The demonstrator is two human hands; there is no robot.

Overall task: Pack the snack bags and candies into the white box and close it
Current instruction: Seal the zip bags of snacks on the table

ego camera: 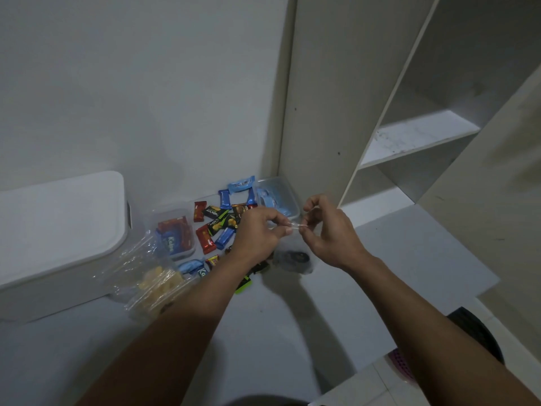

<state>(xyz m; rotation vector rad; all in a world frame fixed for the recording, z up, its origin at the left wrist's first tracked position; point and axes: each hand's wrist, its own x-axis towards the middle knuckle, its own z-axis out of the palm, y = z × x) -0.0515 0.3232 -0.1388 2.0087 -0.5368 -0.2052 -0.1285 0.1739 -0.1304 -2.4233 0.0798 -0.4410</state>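
Note:
The white box stands at the left with its lid on. Several wrapped candies in red, blue, black and green lie loose on the floor by the wall. My left hand and my right hand both pinch the top edge of a clear plastic bag that hangs between them with dark items inside. Clear bags of yellow snacks lie beside the white box. A clear tub holds red and blue packets, and another clear tub holds light blue packets.
A white wall runs behind the candies. A beige shelf unit with open compartments rises at the right. The floor is covered by a grey mat. A dark object and a pink item lie at the lower right.

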